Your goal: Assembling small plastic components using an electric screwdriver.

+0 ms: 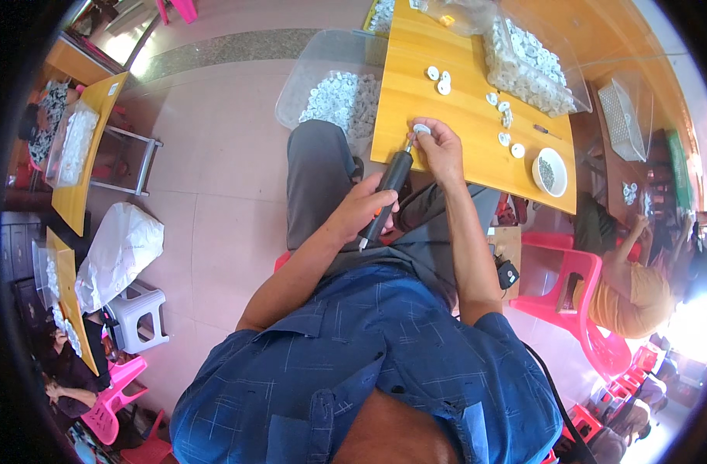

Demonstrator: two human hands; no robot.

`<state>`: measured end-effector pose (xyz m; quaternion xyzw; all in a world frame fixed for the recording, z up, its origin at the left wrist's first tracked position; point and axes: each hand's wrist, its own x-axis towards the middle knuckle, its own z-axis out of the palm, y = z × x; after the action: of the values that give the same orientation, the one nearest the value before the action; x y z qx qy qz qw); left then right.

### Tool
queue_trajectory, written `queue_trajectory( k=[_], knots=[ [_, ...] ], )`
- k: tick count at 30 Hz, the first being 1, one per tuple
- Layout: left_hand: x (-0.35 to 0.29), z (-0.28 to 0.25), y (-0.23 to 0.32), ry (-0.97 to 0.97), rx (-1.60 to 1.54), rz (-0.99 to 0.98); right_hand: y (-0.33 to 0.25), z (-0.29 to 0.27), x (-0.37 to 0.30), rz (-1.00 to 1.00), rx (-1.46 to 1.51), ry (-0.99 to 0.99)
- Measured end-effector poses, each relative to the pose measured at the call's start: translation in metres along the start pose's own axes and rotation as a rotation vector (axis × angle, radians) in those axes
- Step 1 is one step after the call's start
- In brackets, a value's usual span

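My left hand (361, 205) is wrapped round a black electric screwdriver (397, 172), which slants up and to the right over my lap. Its bit reaches a small white round plastic part (421, 129) at the table's near left edge. That part is pinched between the thumb and fingers of my right hand (444, 151). Whether a screw sits at the bit is too small to tell. Right of my right hand, several similar white parts (517, 151) lie loose on the yellow wooden table (446, 39). A white bowl (539, 179) of small metal screws stands at the near right.
A clear bin (550, 108) heaped with white parts is on the table's far right, near a small screwdriver (548, 131). Left of the table, a translucent tub (291, 85) holds more parts. A pink chair (554, 271) and a seated person (632, 294) are at right.
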<state>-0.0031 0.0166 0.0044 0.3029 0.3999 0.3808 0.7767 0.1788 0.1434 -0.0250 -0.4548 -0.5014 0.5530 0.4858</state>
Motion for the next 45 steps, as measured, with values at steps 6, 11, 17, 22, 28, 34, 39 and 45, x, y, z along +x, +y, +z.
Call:
queue_trajectory(
  k=[6, 11, 17, 22, 28, 34, 39, 45],
  knots=[
    [0.001, -0.001, -0.001, 0.0, -0.006, -0.003, 0.004, -0.001, 0.0, -0.029, -0.025, -0.009],
    [0.003, -0.003, -0.003, -0.01, -0.001, -0.009, 0.006, -0.003, 0.001, -0.028, -0.05, -0.035],
    [0.005, -0.011, -0.008, -0.06, -0.102, -0.008, 0.005, -0.005, 0.0, -0.043, -0.101, -0.063],
    [0.001, -0.01, -0.005, -0.073, -0.103, 0.01, 0.003, -0.007, 0.0, -0.051, -0.081, -0.109],
    [-0.002, -0.011, -0.001, -0.095, -0.144, 0.033, 0.003, -0.007, 0.001, -0.065, -0.047, -0.126],
    [-0.001, -0.01, 0.0, -0.1, -0.149, 0.034, 0.005, -0.01, 0.001, -0.057, -0.058, -0.145],
    [-0.001, -0.01, -0.001, -0.09, -0.15, 0.023, 0.003, -0.008, 0.0, -0.052, -0.073, -0.145],
    [-0.001, -0.009, 0.0, -0.095, -0.145, 0.038, 0.005, -0.009, 0.001, -0.058, -0.079, -0.144]
  ],
)
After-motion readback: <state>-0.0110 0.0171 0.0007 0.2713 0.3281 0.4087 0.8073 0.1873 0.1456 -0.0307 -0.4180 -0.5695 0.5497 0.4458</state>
